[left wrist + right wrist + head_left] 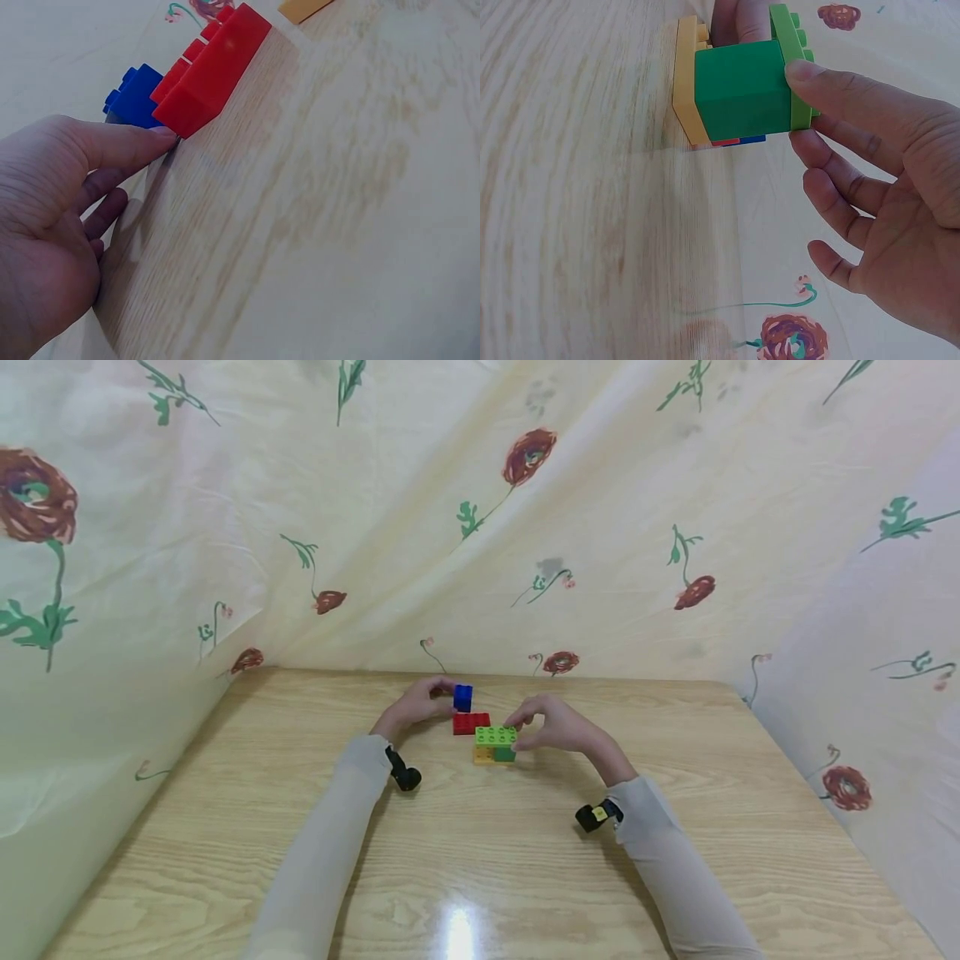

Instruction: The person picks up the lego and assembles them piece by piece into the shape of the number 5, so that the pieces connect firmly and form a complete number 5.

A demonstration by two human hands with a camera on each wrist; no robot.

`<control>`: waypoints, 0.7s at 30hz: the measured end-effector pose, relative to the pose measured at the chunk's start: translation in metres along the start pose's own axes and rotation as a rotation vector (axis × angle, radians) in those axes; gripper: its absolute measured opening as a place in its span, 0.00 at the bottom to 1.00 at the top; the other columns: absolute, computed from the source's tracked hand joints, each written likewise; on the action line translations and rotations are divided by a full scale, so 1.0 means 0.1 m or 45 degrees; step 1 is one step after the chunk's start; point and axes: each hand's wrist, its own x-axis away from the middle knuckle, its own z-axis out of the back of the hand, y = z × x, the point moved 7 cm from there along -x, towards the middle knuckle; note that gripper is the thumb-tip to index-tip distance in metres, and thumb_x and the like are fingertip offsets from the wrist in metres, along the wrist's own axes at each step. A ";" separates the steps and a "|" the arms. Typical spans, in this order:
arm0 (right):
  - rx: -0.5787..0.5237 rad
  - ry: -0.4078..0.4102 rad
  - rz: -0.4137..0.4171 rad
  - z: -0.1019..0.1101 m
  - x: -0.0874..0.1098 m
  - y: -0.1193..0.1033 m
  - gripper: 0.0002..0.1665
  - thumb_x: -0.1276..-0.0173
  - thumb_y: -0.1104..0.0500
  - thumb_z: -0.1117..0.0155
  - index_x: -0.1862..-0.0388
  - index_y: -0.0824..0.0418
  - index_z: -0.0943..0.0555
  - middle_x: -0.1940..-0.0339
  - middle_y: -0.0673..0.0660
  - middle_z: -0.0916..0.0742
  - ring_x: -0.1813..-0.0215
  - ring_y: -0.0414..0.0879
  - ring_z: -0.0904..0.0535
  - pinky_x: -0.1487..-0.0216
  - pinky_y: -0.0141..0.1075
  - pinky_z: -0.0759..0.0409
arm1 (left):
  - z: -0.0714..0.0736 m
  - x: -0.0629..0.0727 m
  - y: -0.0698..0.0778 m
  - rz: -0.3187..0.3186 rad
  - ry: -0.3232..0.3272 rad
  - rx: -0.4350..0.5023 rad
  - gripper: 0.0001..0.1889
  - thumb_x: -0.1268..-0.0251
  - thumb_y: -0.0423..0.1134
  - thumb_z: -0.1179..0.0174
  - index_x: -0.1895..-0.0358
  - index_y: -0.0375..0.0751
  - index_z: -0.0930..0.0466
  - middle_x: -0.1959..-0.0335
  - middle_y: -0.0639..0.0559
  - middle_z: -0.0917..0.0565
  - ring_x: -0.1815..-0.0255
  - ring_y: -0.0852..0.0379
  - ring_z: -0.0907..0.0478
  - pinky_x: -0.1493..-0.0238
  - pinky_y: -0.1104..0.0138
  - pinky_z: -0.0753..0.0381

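A small blue toy brick [462, 697] stands behind a flat red brick [471, 723]. My left hand [423, 701] pinches the blue brick from its left side; in the left wrist view the thumb [127, 144] lies at its lower edge, close to the red brick's end. Nearer to me is a small stack: a yellow-orange plate [686, 82] at the bottom, a dark green block [742, 90] on it, and a light green studded plate [801, 112] on top. My right hand [557, 724] grips the light green plate's right end between thumb and fingers.
A wooden table [480, 835] carries everything. Behind and at both sides hangs a pale cloth [420, 527] printed with flowers. Black wrist cameras are strapped to both arms, the left camera [406, 776] and the right camera [592, 817].
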 end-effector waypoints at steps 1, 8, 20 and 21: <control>-0.002 0.001 -0.003 0.00 0.00 0.00 0.18 0.42 0.62 0.21 0.52 0.59 0.10 0.53 0.55 0.10 0.48 0.61 0.20 0.41 0.59 0.24 | 0.00 0.01 0.00 -0.012 0.004 0.004 0.24 0.39 0.27 0.33 0.38 0.31 0.23 0.39 0.37 0.19 0.33 0.41 0.28 0.25 0.52 0.34; 0.005 0.003 0.000 0.00 0.00 0.00 0.17 0.41 0.62 0.21 0.52 0.59 0.10 0.53 0.56 0.10 0.48 0.61 0.20 0.41 0.60 0.24 | 0.01 0.05 0.04 -0.042 0.037 0.005 0.24 0.40 0.28 0.32 0.40 0.33 0.22 0.42 0.39 0.17 0.36 0.42 0.25 0.28 0.54 0.31; -0.005 0.001 0.012 0.00 0.01 0.00 0.17 0.41 0.62 0.21 0.52 0.59 0.10 0.54 0.55 0.10 0.48 0.60 0.20 0.42 0.60 0.24 | -0.01 0.06 0.01 0.014 0.051 0.004 0.24 0.39 0.26 0.32 0.38 0.31 0.22 0.42 0.36 0.17 0.38 0.42 0.23 0.29 0.53 0.29; -0.006 0.002 0.013 0.00 0.01 0.00 0.17 0.42 0.62 0.21 0.52 0.59 0.10 0.54 0.55 0.10 0.49 0.60 0.20 0.42 0.60 0.24 | -0.01 0.06 0.01 0.017 0.049 0.001 0.24 0.39 0.26 0.32 0.38 0.31 0.22 0.42 0.37 0.17 0.38 0.42 0.22 0.29 0.53 0.29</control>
